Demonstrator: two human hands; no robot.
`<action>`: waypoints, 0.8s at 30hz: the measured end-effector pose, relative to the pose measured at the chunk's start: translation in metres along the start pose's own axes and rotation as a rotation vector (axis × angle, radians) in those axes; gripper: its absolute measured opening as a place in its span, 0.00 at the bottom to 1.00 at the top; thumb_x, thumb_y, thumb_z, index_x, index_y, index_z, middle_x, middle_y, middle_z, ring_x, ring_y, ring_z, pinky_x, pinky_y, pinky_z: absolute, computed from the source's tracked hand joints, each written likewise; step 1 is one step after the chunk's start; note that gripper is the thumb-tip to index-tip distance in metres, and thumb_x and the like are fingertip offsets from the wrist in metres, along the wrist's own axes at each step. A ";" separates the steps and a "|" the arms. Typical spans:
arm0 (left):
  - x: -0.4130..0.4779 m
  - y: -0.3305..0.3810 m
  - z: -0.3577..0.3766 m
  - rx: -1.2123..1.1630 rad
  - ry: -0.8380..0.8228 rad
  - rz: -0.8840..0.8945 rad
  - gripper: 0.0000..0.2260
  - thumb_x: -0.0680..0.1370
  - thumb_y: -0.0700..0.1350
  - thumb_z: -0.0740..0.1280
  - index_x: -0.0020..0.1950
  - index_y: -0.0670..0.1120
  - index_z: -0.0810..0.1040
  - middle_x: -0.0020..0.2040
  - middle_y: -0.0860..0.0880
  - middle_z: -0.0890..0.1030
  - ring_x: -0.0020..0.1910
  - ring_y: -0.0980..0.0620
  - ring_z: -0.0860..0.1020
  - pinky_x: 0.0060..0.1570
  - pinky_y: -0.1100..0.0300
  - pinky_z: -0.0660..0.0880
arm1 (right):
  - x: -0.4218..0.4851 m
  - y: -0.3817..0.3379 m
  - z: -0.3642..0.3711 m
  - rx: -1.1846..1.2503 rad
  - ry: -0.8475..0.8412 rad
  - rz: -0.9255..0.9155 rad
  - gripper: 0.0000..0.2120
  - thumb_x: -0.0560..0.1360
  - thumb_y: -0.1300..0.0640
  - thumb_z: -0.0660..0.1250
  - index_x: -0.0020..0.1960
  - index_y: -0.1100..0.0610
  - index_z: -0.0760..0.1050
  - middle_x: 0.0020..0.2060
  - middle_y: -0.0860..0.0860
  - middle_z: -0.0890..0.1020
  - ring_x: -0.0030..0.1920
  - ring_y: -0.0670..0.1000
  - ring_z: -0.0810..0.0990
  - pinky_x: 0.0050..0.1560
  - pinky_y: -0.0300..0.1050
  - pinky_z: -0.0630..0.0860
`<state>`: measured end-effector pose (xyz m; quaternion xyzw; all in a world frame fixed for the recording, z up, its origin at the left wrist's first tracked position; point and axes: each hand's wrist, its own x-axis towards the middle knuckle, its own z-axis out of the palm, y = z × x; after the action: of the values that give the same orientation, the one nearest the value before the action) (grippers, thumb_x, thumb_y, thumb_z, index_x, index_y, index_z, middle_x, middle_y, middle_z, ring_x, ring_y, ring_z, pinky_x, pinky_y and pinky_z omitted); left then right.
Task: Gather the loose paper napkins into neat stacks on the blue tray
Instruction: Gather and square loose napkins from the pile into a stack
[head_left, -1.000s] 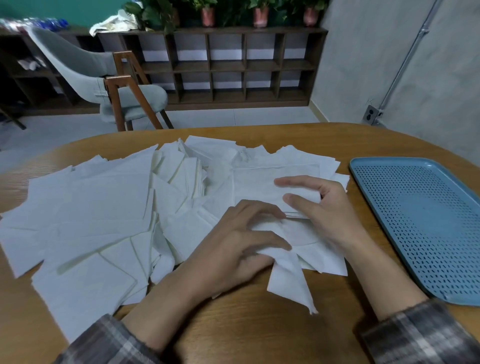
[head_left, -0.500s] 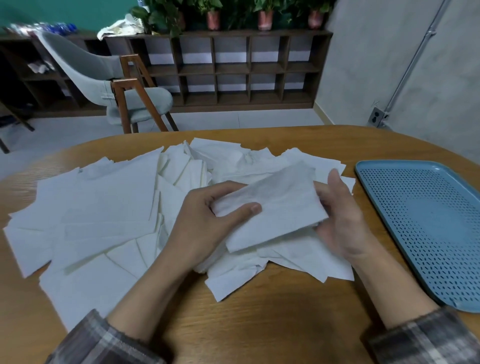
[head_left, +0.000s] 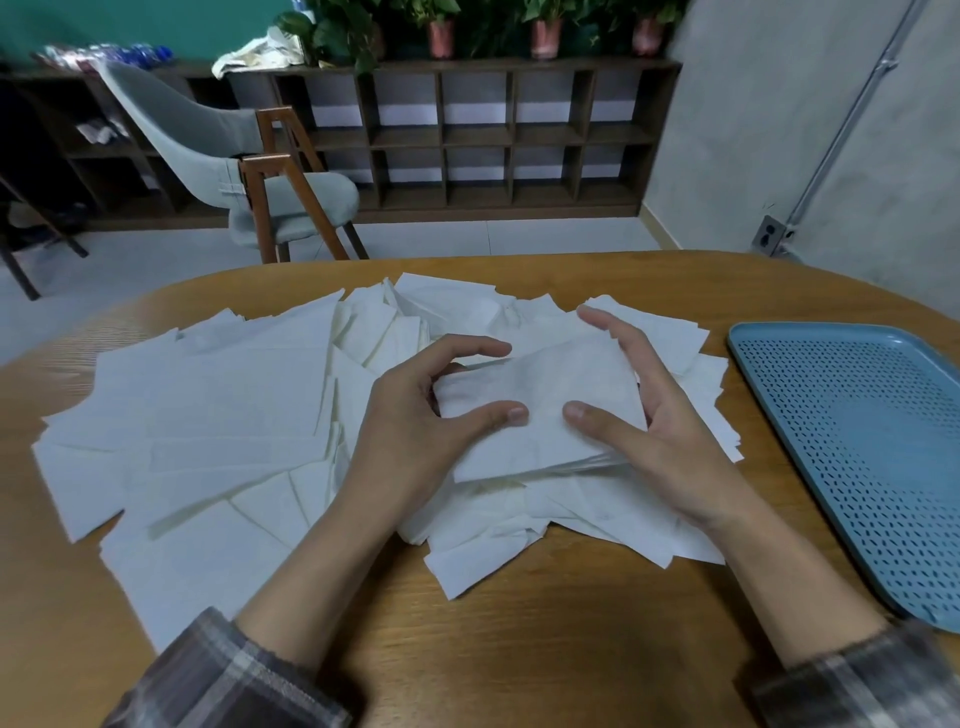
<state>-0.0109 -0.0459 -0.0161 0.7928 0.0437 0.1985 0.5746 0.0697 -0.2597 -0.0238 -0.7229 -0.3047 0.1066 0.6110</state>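
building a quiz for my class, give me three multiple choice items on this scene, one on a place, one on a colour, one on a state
1. The tray lies on which side of the napkins? A) left B) right C) on top
2. Tray colour? A) red B) blue C) white
3. The stack is: A) on the tray B) torn in half C) held between left hand and right hand

Answers: 1 B, the tray sits right of the pile. 2 B, it is plainly blue. 3 C, thumbs press on top and fingers wrap its edges.
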 end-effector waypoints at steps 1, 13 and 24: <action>0.000 0.000 0.000 0.004 0.002 0.005 0.19 0.69 0.46 0.84 0.57 0.57 0.85 0.51 0.59 0.85 0.51 0.54 0.84 0.48 0.52 0.84 | 0.000 -0.001 0.001 -0.025 0.002 -0.018 0.33 0.78 0.49 0.75 0.77 0.34 0.64 0.75 0.33 0.69 0.77 0.41 0.68 0.76 0.46 0.68; 0.000 -0.003 0.005 0.048 0.094 0.042 0.24 0.69 0.51 0.84 0.62 0.59 0.82 0.50 0.59 0.84 0.48 0.54 0.84 0.44 0.55 0.83 | 0.001 -0.003 0.003 -0.010 0.042 -0.021 0.37 0.79 0.58 0.72 0.80 0.36 0.60 0.72 0.24 0.67 0.72 0.28 0.65 0.63 0.22 0.66; -0.002 0.003 0.008 -0.211 -0.095 -0.097 0.30 0.74 0.64 0.76 0.74 0.66 0.69 0.63 0.61 0.81 0.61 0.58 0.82 0.58 0.54 0.83 | 0.005 0.001 -0.005 0.237 0.173 -0.028 0.44 0.71 0.49 0.80 0.77 0.26 0.59 0.81 0.48 0.65 0.77 0.53 0.71 0.76 0.66 0.69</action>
<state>-0.0109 -0.0548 -0.0157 0.7334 0.0335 0.1361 0.6652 0.0767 -0.2611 -0.0225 -0.6478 -0.2462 0.0708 0.7175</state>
